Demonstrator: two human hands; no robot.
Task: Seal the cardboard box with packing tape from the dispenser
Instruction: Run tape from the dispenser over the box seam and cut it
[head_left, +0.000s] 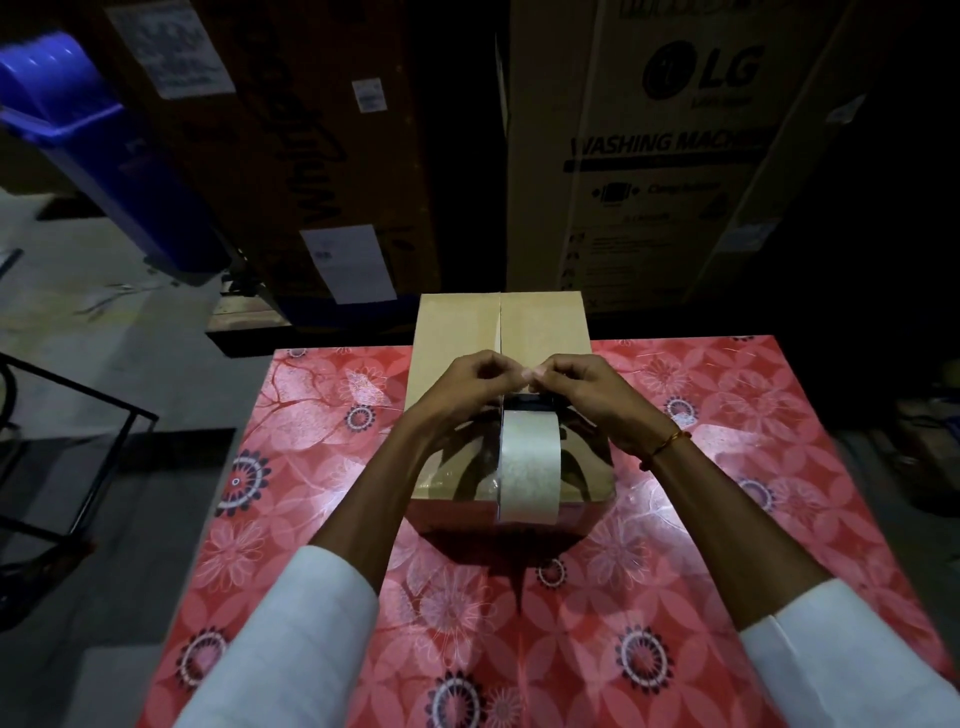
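Observation:
A brown cardboard box (457, 332) stands on a red flowered table top (311, 467), its two top flaps shut with a seam down the middle. A tape dispenser with a pale roll of packing tape (530, 462) rests on the near half of the box lid, over the seam. My left hand (467, 379) and my right hand (582, 384) meet above the dispenser's far end, fingertips pinched together on the tape's free end. The dark dispenser body is mostly hidden under my hands.
Large cartons stand behind the table, one printed LG washing machine (675, 156). A blue bin (98, 150) leans at the far left. A black metal frame (67, 441) stands on the floor at left.

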